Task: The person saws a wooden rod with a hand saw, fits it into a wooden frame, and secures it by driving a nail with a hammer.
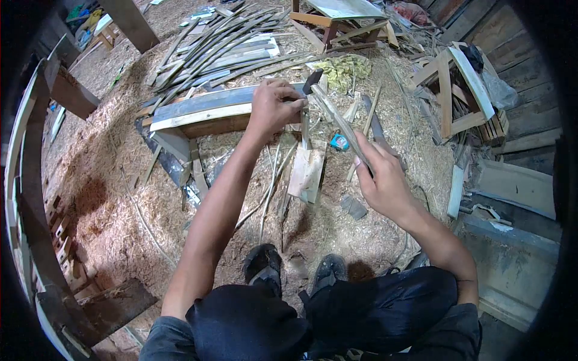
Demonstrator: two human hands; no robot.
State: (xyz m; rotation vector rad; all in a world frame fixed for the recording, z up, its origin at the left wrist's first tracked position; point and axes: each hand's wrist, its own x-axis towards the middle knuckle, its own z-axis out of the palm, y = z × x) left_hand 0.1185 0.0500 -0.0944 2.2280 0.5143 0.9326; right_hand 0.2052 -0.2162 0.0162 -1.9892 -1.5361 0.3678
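My right hand (pixel 382 177) is wrapped round the wooden handle of a hammer (pixel 338 117). Its dark head (pixel 312 80) is up by the right end of a low wooden bench (pixel 201 114). Close to that head, my left hand (pixel 277 107) rests at the bench end with its fingers pinched together. Whatever sits between those fingertips is too small or hidden to make out. Below the left hand, a narrow upright strip of wood (pixel 305 129) meets a pale wooden block (pixel 307 173) on the ground.
A blue tape measure (pixel 339 142) lies among the shavings right of the block. Behind the bench spreads a heap of thin wooden strips (pixel 223 51), near a yellow-green cloth (pixel 343 69). Wooden frames stand at right (pixel 460 90) and left (pixel 30 180). My shoes (pixel 263 265) are just in front.
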